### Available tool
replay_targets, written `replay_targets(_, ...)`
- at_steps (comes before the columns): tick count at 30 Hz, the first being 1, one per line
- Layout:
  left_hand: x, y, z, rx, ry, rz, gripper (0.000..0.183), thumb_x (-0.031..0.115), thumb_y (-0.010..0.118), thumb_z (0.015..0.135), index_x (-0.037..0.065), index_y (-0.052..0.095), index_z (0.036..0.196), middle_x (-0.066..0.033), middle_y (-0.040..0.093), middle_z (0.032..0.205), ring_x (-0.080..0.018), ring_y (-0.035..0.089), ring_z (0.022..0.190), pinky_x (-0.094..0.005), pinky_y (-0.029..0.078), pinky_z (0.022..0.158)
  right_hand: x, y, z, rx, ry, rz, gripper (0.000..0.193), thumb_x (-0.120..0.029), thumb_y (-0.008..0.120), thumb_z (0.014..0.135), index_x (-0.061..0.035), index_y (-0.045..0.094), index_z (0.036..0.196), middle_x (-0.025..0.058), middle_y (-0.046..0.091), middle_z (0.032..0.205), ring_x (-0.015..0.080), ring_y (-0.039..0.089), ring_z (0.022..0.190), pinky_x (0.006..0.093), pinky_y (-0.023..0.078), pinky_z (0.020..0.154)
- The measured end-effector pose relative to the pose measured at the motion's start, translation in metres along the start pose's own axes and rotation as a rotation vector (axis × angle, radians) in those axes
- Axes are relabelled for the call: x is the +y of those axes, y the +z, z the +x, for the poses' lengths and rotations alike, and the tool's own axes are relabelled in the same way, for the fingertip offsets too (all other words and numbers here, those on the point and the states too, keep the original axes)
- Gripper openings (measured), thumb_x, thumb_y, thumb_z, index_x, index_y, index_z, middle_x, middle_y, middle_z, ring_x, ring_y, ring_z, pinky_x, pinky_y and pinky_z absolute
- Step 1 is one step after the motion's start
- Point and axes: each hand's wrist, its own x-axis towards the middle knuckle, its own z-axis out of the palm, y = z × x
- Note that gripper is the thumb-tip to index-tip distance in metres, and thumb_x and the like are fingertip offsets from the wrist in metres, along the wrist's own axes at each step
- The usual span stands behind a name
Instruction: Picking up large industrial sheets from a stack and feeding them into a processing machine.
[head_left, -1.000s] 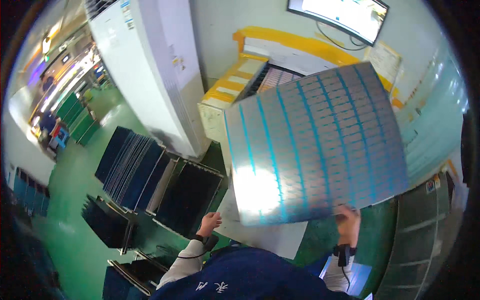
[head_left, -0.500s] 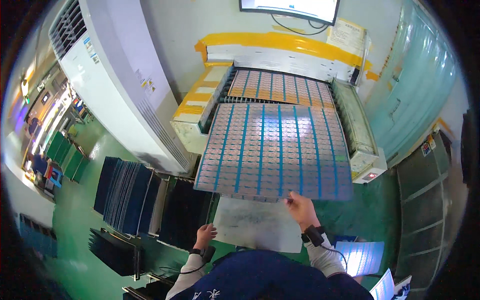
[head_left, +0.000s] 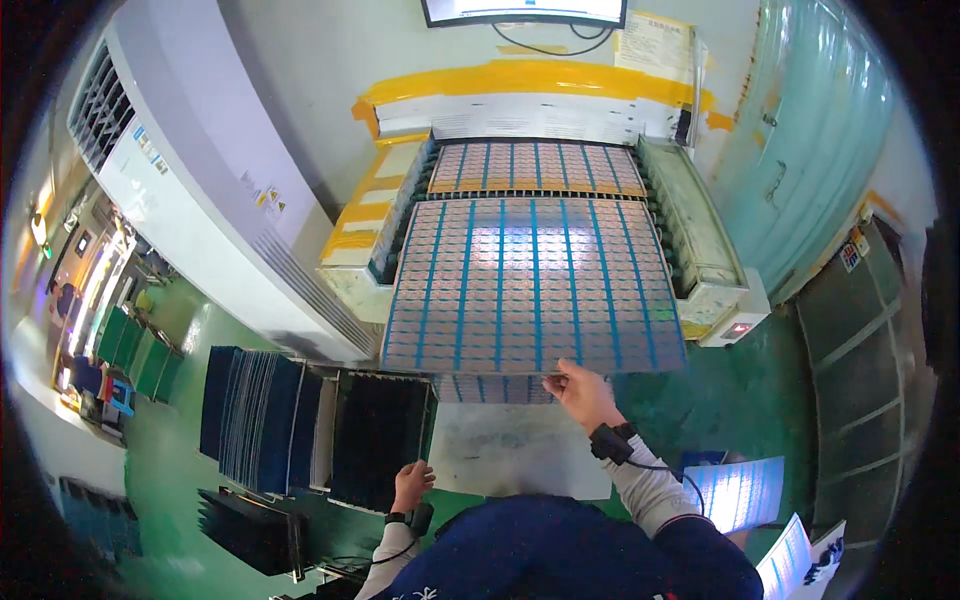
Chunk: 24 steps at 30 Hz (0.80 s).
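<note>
My right hand [head_left: 588, 395] pinches the near edge of a large circuit board panel [head_left: 520, 285], thumb on top. The panel is pinkish with blue stripes. Its far part lies over the roller conveyor, while the near edge sticks out toward me. Farther in, a second striped panel [head_left: 540, 168] lies flat on the rollers. My left hand [head_left: 412, 486] hangs low beside a dark rack, holding nothing, its fingers loosely bent and apart. Below the held panel's near edge, part of another striped panel [head_left: 495, 389] shows above a pale board [head_left: 520, 450].
Racks of dark upright boards [head_left: 250, 420] stand at the left, next to a tall white air conditioner [head_left: 220, 200]. Conveyor side walls [head_left: 690, 215] flank the panels. Shiny striped panels [head_left: 735, 492] lean at the lower right. A screen [head_left: 525, 10] hangs above.
The held panel has turned slightly and now lines up with the panel beyond it, with a narrow strip of rollers between them. My right hand stays on its edge. The view has shifted.
</note>
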Motion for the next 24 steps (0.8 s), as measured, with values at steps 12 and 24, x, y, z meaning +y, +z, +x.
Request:
replay_targets(12,0.034,0.03,0.009,-0.062,0.021,-0.003,0.033,0.028,0.06,0.088,0.0,0.055,0.105,-0.0081,0.063,0.089,-0.0177,0.063,0.074,-0.0275,0.052,0.063,-0.008,0.012,0.012,-0.024,0.034,0.009,0.015,-0.013,0.059,0.089,0.0011,0.055,0.094,0.0099,0.056,0.086,0.0271,0.06,0.083,0.0401,0.051,0.078)
replay_targets(24,0.149,0.096,0.05,-0.056,0.273,0.135,0.029,0.028,0.059,0.089,0.003,0.058,0.102,-0.0038,0.063,0.086,-0.0125,0.062,0.074,-0.0238,0.049,0.063,-0.019,0.026,0.023,-0.058,0.045,-0.072,0.016,-0.017,0.056,0.091,-0.0032,0.054,0.097,0.0115,0.06,0.094,0.0252,0.061,0.09,0.0371,0.05,0.079)
